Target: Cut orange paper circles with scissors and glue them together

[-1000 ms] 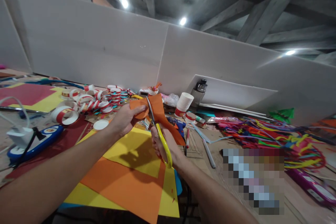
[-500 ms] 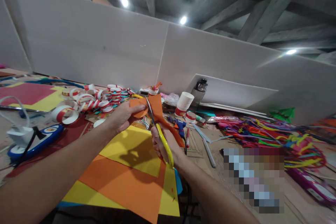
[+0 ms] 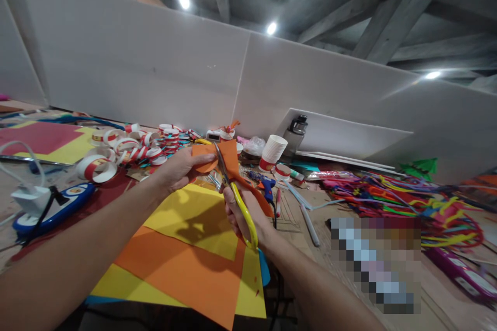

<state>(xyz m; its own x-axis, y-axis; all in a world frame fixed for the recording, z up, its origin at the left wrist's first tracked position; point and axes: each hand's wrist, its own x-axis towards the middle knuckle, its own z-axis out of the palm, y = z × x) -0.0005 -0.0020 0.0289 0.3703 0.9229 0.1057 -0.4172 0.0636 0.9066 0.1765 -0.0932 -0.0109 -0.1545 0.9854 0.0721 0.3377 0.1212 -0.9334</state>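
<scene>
At about nine o'clock from the work, far left on the table (image 3: 295, 220), lies a blue device (image 3: 54, 207). Just past it stands a white-and-red paper ring (image 3: 96, 169), with a heap of similar rings at ten o'clock behind it.

The left hand (image 3: 178, 169) pinches the left edge of an orange paper piece (image 3: 232, 158), thumb on top and fingers closed beneath. The piece is held up in the air, above a yellow sheet (image 3: 198, 212) and a larger orange sheet (image 3: 182, 269) lying flat at six o'clock. It is irregular in outline, with a rounded lobe by the thumb and a long tail hanging toward four o'clock.

The right hand (image 3: 233, 212) is curled through the yellow loops of the scissors (image 3: 239, 205). Their blades point to twelve o'clock and sit in the paper, parted only narrowly.

At two o'clock from the paper stands a stack of paper cups (image 3: 274, 147), mouth up – what is inside cannot be seen. Just beside it, farther right, is a grey bottle (image 3: 293, 137) with a dark lid on; its contents cannot be made out. At three o'clock sprawls a tangle of coloured pipe cleaners (image 3: 404, 199).
</scene>
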